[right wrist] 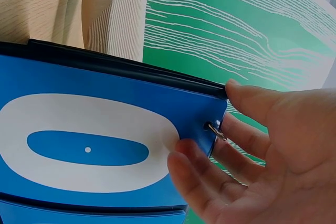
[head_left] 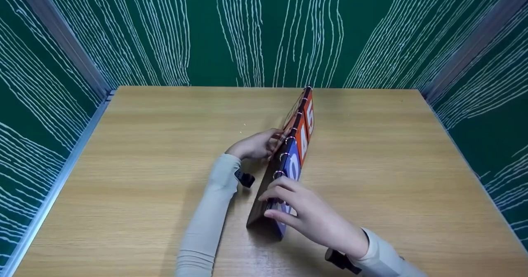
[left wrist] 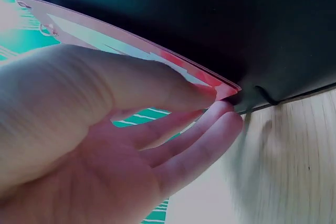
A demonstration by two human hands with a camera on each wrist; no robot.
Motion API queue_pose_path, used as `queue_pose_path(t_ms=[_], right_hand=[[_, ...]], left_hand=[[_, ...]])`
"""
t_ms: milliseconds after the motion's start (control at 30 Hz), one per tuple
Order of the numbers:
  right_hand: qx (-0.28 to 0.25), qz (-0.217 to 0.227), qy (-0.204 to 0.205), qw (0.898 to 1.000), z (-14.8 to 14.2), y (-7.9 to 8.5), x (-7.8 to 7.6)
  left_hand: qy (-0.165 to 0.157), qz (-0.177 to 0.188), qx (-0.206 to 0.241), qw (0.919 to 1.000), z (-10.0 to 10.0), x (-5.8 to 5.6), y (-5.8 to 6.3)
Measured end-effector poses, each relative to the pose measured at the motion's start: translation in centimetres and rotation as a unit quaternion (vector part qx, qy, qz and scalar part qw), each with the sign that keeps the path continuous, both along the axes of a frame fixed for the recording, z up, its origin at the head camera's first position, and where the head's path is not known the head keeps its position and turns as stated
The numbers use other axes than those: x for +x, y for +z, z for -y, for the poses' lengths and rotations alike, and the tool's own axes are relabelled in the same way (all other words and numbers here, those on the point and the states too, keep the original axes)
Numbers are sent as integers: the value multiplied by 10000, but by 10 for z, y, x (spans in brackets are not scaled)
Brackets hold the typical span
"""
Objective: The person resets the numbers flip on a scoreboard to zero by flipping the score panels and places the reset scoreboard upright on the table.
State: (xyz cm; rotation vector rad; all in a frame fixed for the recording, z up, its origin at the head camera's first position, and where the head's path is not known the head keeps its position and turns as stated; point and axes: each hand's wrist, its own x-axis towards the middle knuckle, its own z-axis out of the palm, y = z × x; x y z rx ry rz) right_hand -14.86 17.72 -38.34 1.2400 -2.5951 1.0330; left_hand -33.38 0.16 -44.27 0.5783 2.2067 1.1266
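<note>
A tent-shaped flip scoreboard (head_left: 270, 180) with ring-bound number cards stands on the table, its long top edge running away from me. Blue cards with a white 0 (right wrist: 94, 179) hang at the near end of its right side. Farther along are red cards reading 4 (head_left: 303, 139) and 5 (head_left: 310, 112). On the left side, my left hand (head_left: 256, 146) pinches a red card (left wrist: 223, 88) by its lower corner between thumb and fingers. My right hand (head_left: 307, 211) grips the near end of the board, thumb on its edge and fingertips on the blue card by a metal ring (right wrist: 215, 129).
The wooden table (head_left: 396, 178) extends around the scoreboard. Green walls with white wavy lines (head_left: 239, 29) enclose its back and sides, with metal posts at the corners. Each wrist wears a small black camera (head_left: 244, 178).
</note>
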Motion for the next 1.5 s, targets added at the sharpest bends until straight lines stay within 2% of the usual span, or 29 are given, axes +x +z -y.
queue_pose_path(t_ms=[167, 600, 800, 1067, 1500], right_hand=[[25, 76, 3, 10000, -1, 0, 0], [12, 67, -95, 9999, -1, 0, 2], [-4, -52, -82, 10000, -1, -1, 1], [36, 65, -90, 9999, -1, 0, 1], [66, 128, -66, 9999, 0, 0, 1]], left_hand=[[-79, 267, 290, 9992, 1, 2, 1], [-309, -194, 188, 9992, -2, -1, 1], [-271, -314, -39, 9991, 1, 0, 3], [-300, -310, 78, 9990, 4, 0, 5], [-59, -203, -227, 9995, 10, 1, 6]])
